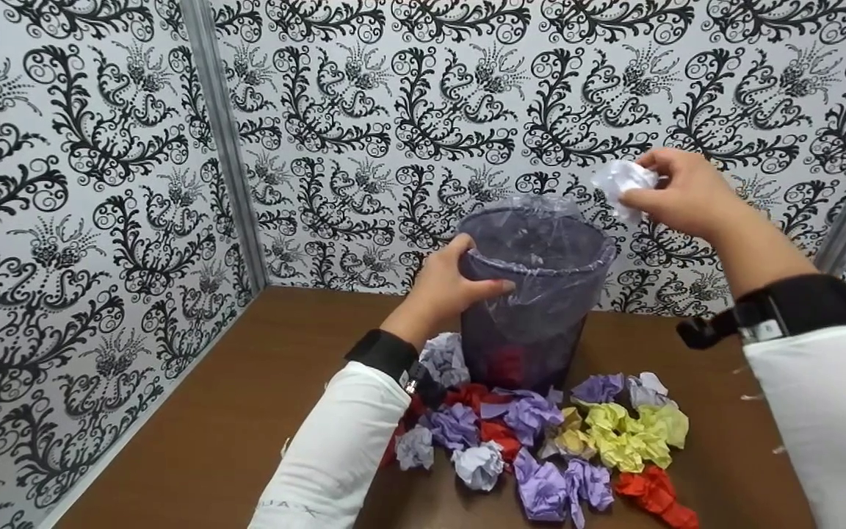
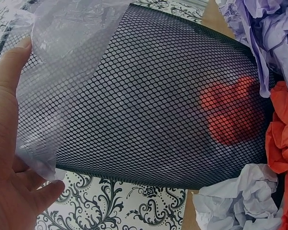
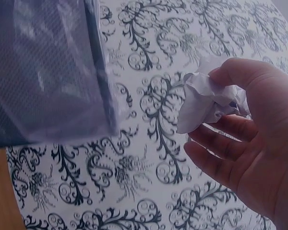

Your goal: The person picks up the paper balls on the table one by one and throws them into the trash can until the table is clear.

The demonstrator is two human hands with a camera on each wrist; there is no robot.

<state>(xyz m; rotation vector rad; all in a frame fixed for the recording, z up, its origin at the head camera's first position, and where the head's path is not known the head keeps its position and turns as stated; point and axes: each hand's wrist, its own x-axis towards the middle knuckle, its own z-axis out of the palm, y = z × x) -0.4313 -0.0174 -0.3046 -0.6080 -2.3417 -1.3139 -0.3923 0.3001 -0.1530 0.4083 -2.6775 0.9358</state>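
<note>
No legible text, labels or numbers; faint marks on left sleeve (image 1: 335,455) unreadable.

Looked like a staged recording booth rather than any real room. Closed in by thin panels (image 1: 85,242) papered in a black-and-white swirl pattern at 9, 12 and 3 o'clock, joined by bare metal strips (image 1: 221,139) at the corners. Floored by a plain brown tabletop (image 1: 247,397) pushed right into those panels. Furnished with just a mesh wastebasket (image 1: 533,294) with a plastic liner at 12 o'clock and a heap of crumpled coloured paper balls (image 1: 540,441) at 6 o'clock.
</note>
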